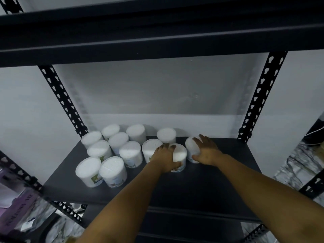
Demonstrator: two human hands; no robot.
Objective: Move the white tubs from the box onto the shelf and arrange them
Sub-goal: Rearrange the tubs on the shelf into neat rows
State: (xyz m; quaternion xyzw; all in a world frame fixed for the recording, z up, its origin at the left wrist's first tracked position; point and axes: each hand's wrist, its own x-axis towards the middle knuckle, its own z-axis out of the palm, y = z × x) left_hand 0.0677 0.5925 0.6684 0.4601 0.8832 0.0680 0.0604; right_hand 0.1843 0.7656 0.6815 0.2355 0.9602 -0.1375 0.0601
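The tub under my left hand (165, 159) stands upright on the dark shelf (201, 183), its white lid (179, 152) facing up and its long axis vertical; my fingers curl over the lid's far-left rim while my thumb wraps its near side, so I am gripping it from above and from the left. Just to its right, nearly touching it, is the second tub (192, 146), and my right hand (207, 151) clasps that one, fingers curled over its top and far side, thumb low on its near wall. Both tubs lie straight ahead of my wrists, and each hand has its own tub, so neither needs to cross over. To the left stands the group of white tubs (112, 151) already set down in rough rows, the nearest one touching or almost touching my left knuckles. I judge the open space lies to the right and front of my two tubs. The box is not in view.
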